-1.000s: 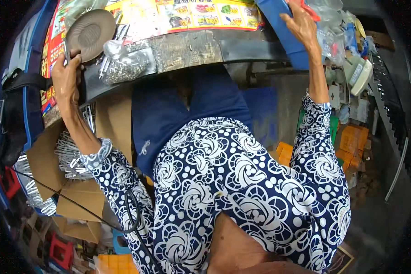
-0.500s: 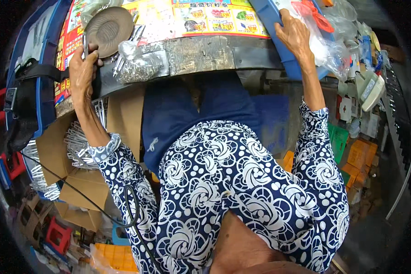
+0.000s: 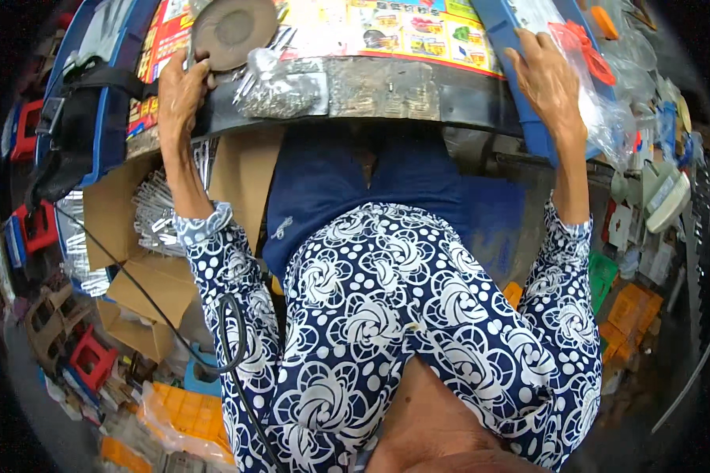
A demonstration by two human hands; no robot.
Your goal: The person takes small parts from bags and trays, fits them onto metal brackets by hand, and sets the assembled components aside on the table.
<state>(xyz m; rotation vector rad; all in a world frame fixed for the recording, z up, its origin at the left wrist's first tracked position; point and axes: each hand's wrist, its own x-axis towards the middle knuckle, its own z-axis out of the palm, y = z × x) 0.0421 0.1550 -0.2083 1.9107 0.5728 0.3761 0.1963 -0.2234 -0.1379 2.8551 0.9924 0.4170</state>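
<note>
My left hand (image 3: 183,91) is at the table's front left, beside a round brown dish (image 3: 233,35) with a ringed centre. Its thumb and fingers are closed on a slim metal piece (image 3: 191,54), mostly hidden by the fingers. Right of that hand, small metal parts (image 3: 280,98) lie heaped at the table edge, partly under crumpled clear plastic. My right hand (image 3: 551,83) reaches over a blue tray (image 3: 506,47) on the right, thumb and fingers apart, with nothing visible in them. White material and a clear plastic bag (image 3: 611,118) lie around it.
Printed sheets (image 3: 355,27) cover the tabletop behind its worn dark edge (image 3: 383,87). A blue bin (image 3: 118,102) with a black strap stands left. Below it, a cardboard box (image 3: 110,205) holds several metal clips (image 3: 158,209). A black cable (image 3: 146,303) hangs by my left arm.
The whole view has shifted, so the table appears farther right and higher. My right hand is lower over the blue tray's contents, its fingers bent more. My left hand stays by the dish.
</note>
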